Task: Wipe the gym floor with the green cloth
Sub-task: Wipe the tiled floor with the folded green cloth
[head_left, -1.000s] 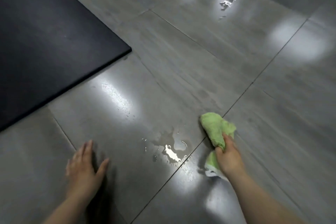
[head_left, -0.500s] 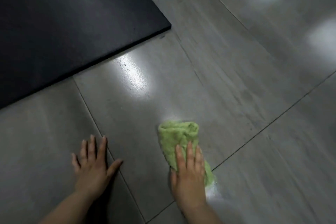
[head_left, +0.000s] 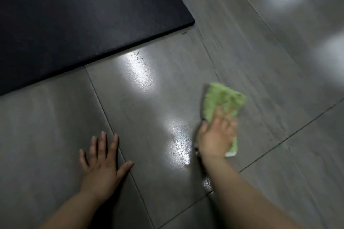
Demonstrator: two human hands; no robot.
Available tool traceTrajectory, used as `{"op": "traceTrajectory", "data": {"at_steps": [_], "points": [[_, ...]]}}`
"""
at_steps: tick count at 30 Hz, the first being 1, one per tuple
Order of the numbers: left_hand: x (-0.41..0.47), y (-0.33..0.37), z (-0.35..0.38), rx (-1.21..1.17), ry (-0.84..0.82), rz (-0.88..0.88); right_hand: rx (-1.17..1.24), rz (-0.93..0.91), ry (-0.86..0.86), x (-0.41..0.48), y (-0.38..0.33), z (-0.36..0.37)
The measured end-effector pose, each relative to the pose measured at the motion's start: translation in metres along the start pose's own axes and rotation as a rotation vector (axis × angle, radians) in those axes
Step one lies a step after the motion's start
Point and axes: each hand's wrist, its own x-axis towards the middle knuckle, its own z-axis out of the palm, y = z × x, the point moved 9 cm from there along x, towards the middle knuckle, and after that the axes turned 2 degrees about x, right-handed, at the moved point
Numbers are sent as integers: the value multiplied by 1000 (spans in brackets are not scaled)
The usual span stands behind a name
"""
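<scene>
Green cloth (head_left: 222, 99) is bunched up flat on the grey tile floor (head_left: 260, 72), right hand (head_left: 216, 135) pressing down on its near half. Fingers look laid flat and fairly close together, bit blurry though. Left hand (head_left: 101, 165) is planted on the tile, fingers spread. Black mat (head_left: 74, 15) sits further back, left.

No legible text anywhere.
</scene>
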Motion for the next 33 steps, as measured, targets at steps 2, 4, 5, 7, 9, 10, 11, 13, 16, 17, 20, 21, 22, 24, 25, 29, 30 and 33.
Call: {"op": "traceTrajectory", "data": {"at_steps": [2, 4, 5, 7, 9, 10, 11, 13, 16, 17, 20, 21, 22, 24, 25, 29, 30, 33], "points": [[0, 2, 1, 20, -25, -3, -95, -272, -58, -31, -50, 25], [1, 1, 0, 4, 2, -16, -151, -448, -210, -57, -75, 44], [2, 1, -2, -12, 18, -15, -166, -550, -235, -63, -79, 46], [1, 0, -4, -29, 44, 32, -179, -673, -261, -57, -69, 43], [3, -4, -3, 21, 53, 128, -154, -597, -211, -31, -33, 31], [5, -11, -8, 34, 83, 136, -98, -492, -175, -16, -13, 19], [8, -23, -17, 42, 172, 94, -40, -369, -129, -2, 7, 6], [16, -55, -31, -30, 280, -78, -3, -191, -32, 15, 33, -13], [25, -67, -37, -37, 300, -162, 40, -43, 27, 25, 27, -14], [26, -65, -36, -28, 278, -154, 40, 8, 27, 26, 18, -10], [24, -65, -33, -7, 256, -161, 50, 57, -67, 24, -24, 10], [23, -64, -33, -4, 266, -161, 46, 41, -98, 21, -43, 17], [23, -65, -32, 1, 256, -165, 41, 11, -126, 15, -64, 26], [23, -66, -28, -1, 217, -176, 47, -127, -190, -7, -111, 44], [24, -68, -26, 1, 210, -174, 38, -269, -263, -23, -137, 58], [29, -65, -27, 64, 189, -122, -63, -962, -592, -98, -196, 92], [28, -65, -26, 56, 178, -120, -98, -1079, -581, -101, -192, 88], [25, -65, -28, 7, 187, -110, -188, -1003, -363, -53, -138, 66]]}}
